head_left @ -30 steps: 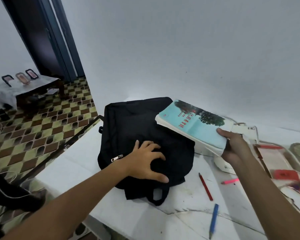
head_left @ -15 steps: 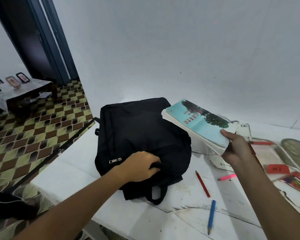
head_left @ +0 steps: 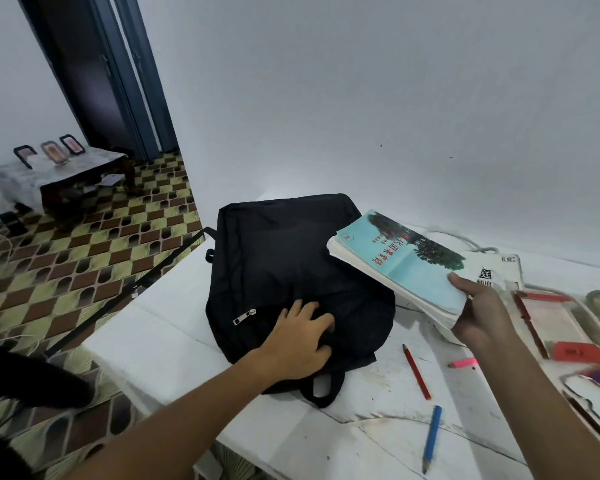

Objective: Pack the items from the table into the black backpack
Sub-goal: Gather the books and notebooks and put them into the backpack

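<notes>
Backpack lies on the table; book at its three o'clock, two pencils at five.

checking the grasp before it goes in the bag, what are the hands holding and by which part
The right hand holds the blue-covered book by its near corner, thumb on the cover. The left hand grips the black backpack fabric near its top end.

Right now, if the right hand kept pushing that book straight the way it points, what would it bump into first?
Probably the black backpack: the right hand aims the turquoise book at it, and the book's far corner already overlaps the bag, though depth is unclear.
</notes>
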Demonstrator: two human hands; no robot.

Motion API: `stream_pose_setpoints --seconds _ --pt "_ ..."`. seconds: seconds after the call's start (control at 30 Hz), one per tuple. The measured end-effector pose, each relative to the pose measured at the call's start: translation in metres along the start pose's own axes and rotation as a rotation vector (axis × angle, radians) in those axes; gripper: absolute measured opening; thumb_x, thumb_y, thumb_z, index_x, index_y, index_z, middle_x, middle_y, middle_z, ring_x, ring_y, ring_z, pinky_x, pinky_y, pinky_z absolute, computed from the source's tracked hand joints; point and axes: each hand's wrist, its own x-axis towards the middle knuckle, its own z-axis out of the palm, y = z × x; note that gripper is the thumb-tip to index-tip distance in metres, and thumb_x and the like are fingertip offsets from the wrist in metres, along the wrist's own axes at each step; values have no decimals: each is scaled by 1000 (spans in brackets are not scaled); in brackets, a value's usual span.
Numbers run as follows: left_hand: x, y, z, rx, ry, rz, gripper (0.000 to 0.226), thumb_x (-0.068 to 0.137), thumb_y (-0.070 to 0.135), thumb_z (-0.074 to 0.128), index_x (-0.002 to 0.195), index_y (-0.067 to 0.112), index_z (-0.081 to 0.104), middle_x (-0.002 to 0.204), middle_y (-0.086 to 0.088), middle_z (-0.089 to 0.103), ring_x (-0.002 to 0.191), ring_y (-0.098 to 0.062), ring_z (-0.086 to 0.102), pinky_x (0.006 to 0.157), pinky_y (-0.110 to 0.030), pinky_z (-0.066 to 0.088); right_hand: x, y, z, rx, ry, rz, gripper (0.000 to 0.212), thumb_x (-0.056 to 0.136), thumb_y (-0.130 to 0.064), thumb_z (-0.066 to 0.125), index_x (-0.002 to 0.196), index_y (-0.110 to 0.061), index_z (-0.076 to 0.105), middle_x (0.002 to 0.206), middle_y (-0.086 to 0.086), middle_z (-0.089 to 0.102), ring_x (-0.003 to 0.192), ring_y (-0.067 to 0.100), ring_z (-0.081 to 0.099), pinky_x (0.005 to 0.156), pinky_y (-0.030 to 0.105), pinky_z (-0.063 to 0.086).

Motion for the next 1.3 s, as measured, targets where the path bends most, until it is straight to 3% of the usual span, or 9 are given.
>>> stream_pose_setpoints --seconds 0.13,0.3,0.47,0.6,0.7,0.87,1.03,1.17,1.3 --pt "14 -12 -35 -304 26 -27 18 87 28 65 100 15 67 101 -1 63 96 -18 58 90 -31 45 -9 -4 1 -1 -47 15 24 91 -11 52 113 -7 60 89 8 75 71 23 73 52 32 57" --pt "41 -28 -101 -398 114 -121 28 87 22 68 69 4 57 63 0 50 60 -12 44 58 -27 35 -24 -15 3 -35 -102 19 17 92 -15 48 96 -7 62 72 4 74 59 17 71 48 25 56" --pt "65 -27 -158 -358 194 -139 24 90 21 63 84 -2 66 76 -11 61 71 -18 53 62 -26 36 -41 -22 2 -141 -230 148 52 43 -19 77 94 -6 73 92 11 73 73 29 72 59 40 59" --pt "78 -22 -193 -269 313 -101 17 90 20 61 86 6 70 83 -9 66 83 -23 59 70 -29 40 -53 -20 6 -258 -248 244 52 47 -17 80 96 -2 74 95 16 72 73 32 71 58 39 59" --pt "83 -19 -214 -191 420 -48 17 89 20 59 89 8 71 89 -9 69 88 -24 60 78 -33 44 -62 -8 17 -332 -180 296 29 79 -17 60 101 1 63 67 15 70 47 28 66 35 28 50" --pt "87 -15 -237 -115 505 -13 23 85 27 54 86 12 70 86 -5 69 86 -25 60 79 -40 50 -64 21 44 -134 -138 98 45 75 -3 55 119 6 59 103 17 71 79 27 71 65 35 60" --pt "91 -11 -238 -105 488 0 19 88 24 57 91 13 73 88 -5 71 87 -24 62 80 -39 51 -77 41 83 55 -199 -28 29 85 8 52 111 0 61 105 15 72 89 24 71 69 34 60" --pt "92 -10 -236 -201 501 -3 17 86 20 60 93 18 75 88 -1 73 88 -19 65 82 -35 52 -52 64 122 15 -129 44 26 89 8 52 113 0 58 108 19 68 101 34 65 77 43 57" --pt "94 -8 -239 -268 515 -4 16 85 15 63 94 19 76 88 2 73 87 -12 65 80 -26 51 2 93 155 94 21 164 33 88 14 47 116 -2 54 106 19 62 92 32 61 75 45 53"
